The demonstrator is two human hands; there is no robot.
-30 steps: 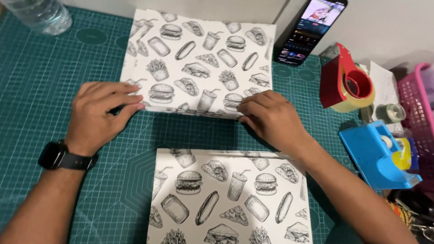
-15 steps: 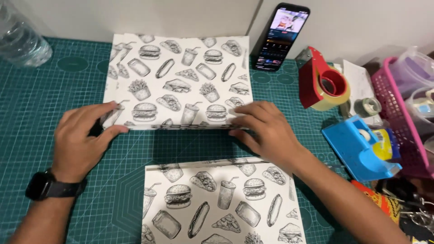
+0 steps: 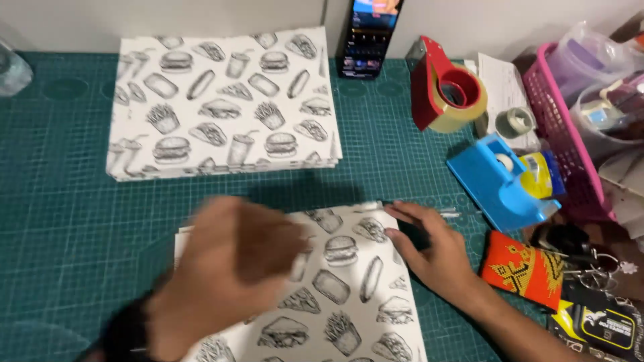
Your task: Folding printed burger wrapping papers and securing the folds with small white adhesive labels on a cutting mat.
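A stack of white paper sheets printed with fast-food drawings lies at the back of the green cutting mat. A second printed sheet lies near me. My left hand, blurred by motion, hovers over this near sheet's left part, fingers loosely curled, nothing visibly in it. My right hand rests flat on the sheet's right edge near its top corner, fingers spread. A dark watch sits on my left wrist.
A phone leans on the wall at the back. To the right are a red tape dispenser, a blue tape dispenser, a small tape roll, a pink basket, an orange pouch and keys. A bottle stands far left.
Both hands have left the far stack's front edge and come back to the near sheet. The left hand is moving fast. The camera view has shifted right.
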